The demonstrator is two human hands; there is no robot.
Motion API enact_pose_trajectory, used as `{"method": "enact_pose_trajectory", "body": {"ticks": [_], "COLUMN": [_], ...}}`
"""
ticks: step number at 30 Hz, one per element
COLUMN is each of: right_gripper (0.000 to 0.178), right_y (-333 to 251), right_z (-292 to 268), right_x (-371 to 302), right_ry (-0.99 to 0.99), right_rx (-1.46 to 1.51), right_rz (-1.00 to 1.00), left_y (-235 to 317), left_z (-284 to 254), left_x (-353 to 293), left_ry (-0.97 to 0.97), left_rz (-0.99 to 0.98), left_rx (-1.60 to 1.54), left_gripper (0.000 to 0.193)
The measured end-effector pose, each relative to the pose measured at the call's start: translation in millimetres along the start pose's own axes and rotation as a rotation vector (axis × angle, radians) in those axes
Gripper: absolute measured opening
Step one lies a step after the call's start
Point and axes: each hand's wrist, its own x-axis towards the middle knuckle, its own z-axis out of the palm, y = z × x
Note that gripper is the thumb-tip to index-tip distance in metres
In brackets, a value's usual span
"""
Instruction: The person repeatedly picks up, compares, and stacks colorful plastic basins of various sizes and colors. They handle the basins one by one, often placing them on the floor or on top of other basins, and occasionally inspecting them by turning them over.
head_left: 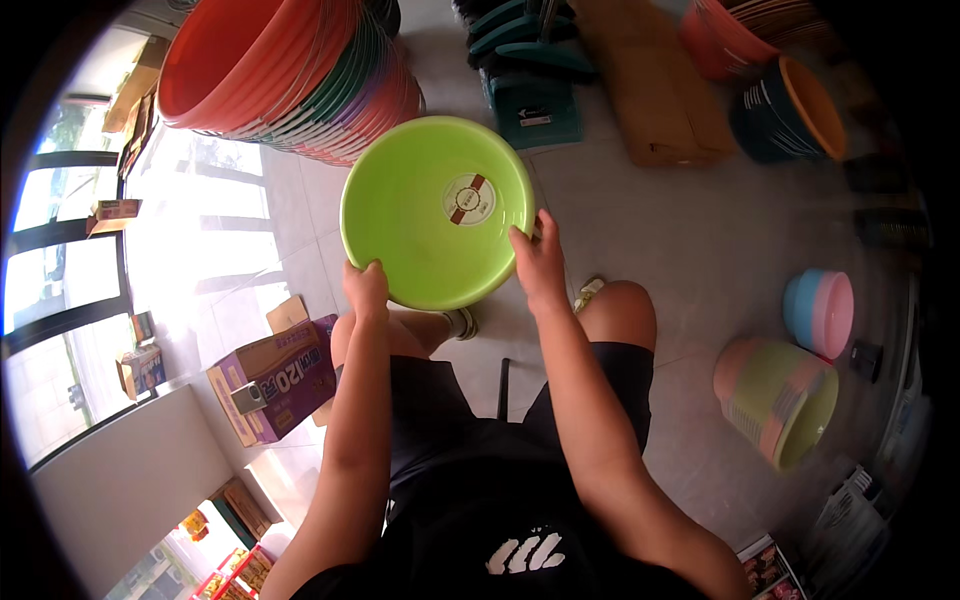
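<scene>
**Inspector:** Start nearest the camera. Where do the hands stand?

**Assistant:** Both forearms rise from the lower edge of the frame over the seated person's dark shorts and bare knees. The left hand (366, 285) grips the lower-left rim of a round lime-green plastic basin (420, 215); the right hand (538, 262) grips its right rim.

**Inspector:** Position of the basin?

**Assistant:** Centre of the frame, held off the floor ahead of the knees, tilted so its hollow faces the camera. A round paper sticker (469, 198) sits on its bottom. Being round, it has no long axis; the hands sit on roughly opposite sides, neither clearly nearer.

**Inspector:** State of the fingers?

**Assistant:** The left fingers (372, 270) are curled over the rim, pinching it. On the right, the thumb lies inside the wall and the rest wrap behind, closed on the rim.

**Inspector:** Farther out?

**Assistant:** A purple cardboard box (285, 385) lies at lower left. Nested pastel plastic basins (785, 400) lie at right on the grey tiled floor (690, 230). A tall stack of orange and mixed-colour tubs (290, 75) leans at upper left.
</scene>
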Motion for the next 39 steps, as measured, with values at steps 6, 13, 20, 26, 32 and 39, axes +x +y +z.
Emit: {"method": "enact_pose_trajectory", "body": {"ticks": [6, 13, 20, 26, 32, 39], "right_gripper": [0.077, 0.069, 0.059, 0.041, 0.032, 0.026], "right_y": [41.2, 34.2, 95.5, 24.9, 44.3, 52.2], "right_z": [53.1, 67.4, -7.9, -51.6, -104.5, -104.2], "right_x": [-37.3, -50.3, -80.7, -86.7, -120.9, -139.5], "right_ry": [-0.109, -0.367, -0.299, -0.182, -0.165, -0.151], "right_rx": [-0.326, -0.593, -0.574, -0.317, -0.270, -0.249], "right_rz": [-0.158, 0.034, -0.047, -0.148, -0.205, -0.253], "left_y": [1.6, -18.0, -4.4, -10.8, -6.2, -28.0], "left_z": [-3.7, 2.9, -1.2, -50.0, -69.5, -44.4], "left_x": [-37.6, -52.0, -79.3, -90.8, -41.5, -56.6], "left_ry": [-0.097, -0.185, -0.256, 0.137, -0.272, -0.221], "left_rz": [-0.326, -0.537, -0.509, 0.598, 0.738, 0.669], "left_rx": [-0.481, -0.819, -0.595, 0.685, 0.767, 0.740], "left_gripper": [0.040, 0.072, 0.076, 0.076, 0.044, 0.041]}}
